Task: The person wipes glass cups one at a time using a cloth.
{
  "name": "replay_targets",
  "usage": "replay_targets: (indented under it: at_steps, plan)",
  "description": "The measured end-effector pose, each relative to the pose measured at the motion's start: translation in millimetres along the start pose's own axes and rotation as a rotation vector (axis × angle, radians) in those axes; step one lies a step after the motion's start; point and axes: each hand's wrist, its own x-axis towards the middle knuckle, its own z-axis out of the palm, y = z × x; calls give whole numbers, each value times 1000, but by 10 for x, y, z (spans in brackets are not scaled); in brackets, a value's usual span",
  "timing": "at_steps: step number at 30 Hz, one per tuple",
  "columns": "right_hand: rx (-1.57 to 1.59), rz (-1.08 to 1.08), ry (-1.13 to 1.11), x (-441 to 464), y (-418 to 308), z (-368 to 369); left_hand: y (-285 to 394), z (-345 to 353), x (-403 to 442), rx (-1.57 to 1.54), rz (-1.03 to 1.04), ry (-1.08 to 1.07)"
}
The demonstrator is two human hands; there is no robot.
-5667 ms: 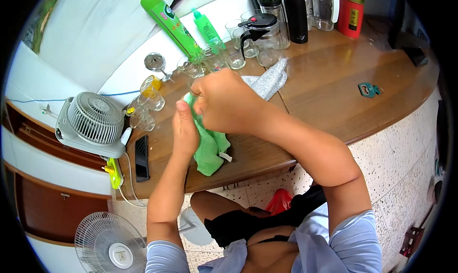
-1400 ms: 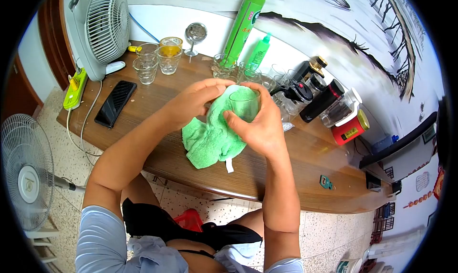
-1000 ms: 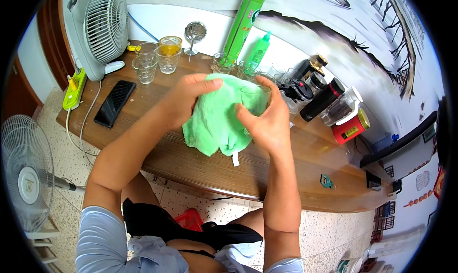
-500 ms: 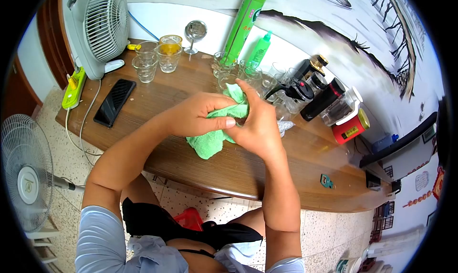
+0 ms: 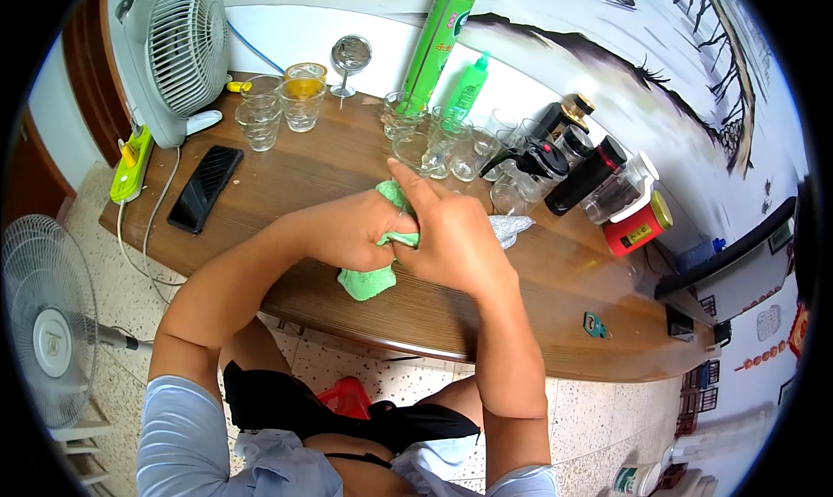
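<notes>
In the head view, a green cloth (image 5: 369, 283) is bunched between my two hands above the middle of the table. My left hand (image 5: 360, 228) is closed on it, the fingers pushed into its folds. My right hand (image 5: 455, 236) wraps round it from the other side, with the index finger stretched out toward the far side. A tail of the cloth hangs below my left hand. Whether something else lies inside the folds is hidden. Beyond my hands stand several clear glasses (image 5: 438, 154). A crumpled silvery-grey piece (image 5: 510, 230) lies just right of my right hand.
At the left are a black phone (image 5: 205, 189), a green power strip (image 5: 132, 164), a box fan (image 5: 182, 50) and more glasses (image 5: 259, 124). A black-handled glass pot (image 5: 534, 167), a dark flask (image 5: 586, 176) and a red canister (image 5: 638, 223) stand right. A teal item (image 5: 594, 325) lies near the front edge.
Both hands have shifted slightly toward me and left, and have drawn closer together. The right hand has turned over the cloth, so less of the cloth shows.
</notes>
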Motion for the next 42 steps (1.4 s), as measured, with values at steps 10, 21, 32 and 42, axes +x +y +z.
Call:
replay_targets:
  at_steps: [10, 21, 32, 42]
  plan:
    - [-29, 76, -14, -23, -29, -224, 67, -171, -39, -120, -33, 20]
    - [-174, -33, -5, -23, -85, -18, -115, -44, -23, -187, -133, -248]
    - [119, 26, 81, -19, -50, -198, 29, -4, 23, -378, -188, 32]
    - [857, 508, -220, -40, 97, -429, 50, -43, -24, -301, -78, 134]
